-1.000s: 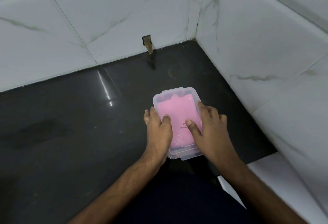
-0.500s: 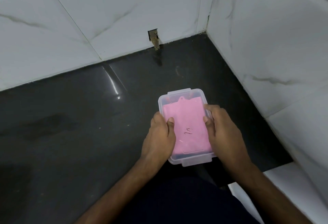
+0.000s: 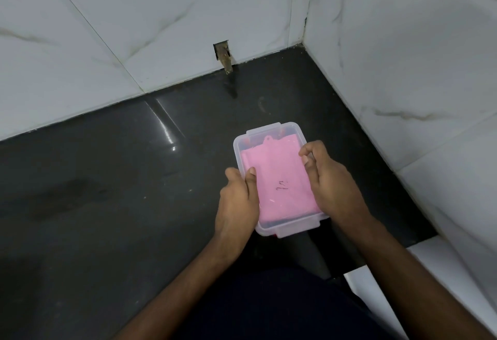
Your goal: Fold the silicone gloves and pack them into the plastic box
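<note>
A clear plastic box (image 3: 291, 230) with its lid on sits on the black counter (image 3: 107, 205). Through the lid I see a folded pink silicone glove (image 3: 279, 178) lying flat and filling most of the box. My left hand (image 3: 236, 202) clasps the box's left side, thumb on the lid. My right hand (image 3: 330, 183) lies over the right rim, its fingers loosely curled and raised just above the lid.
White marble-look wall tiles enclose the counter at the back and right, meeting in a corner. A small hole with a brown stub (image 3: 224, 55) sits low in the back wall. A white ledge (image 3: 382, 280) adjoins the counter's front right. My dark clothing (image 3: 269, 307) fills the bottom.
Both hands slid from pressing on top of the lid out to the box's sides. The right hand's fingers have since lifted off the lid. The box stays put.
</note>
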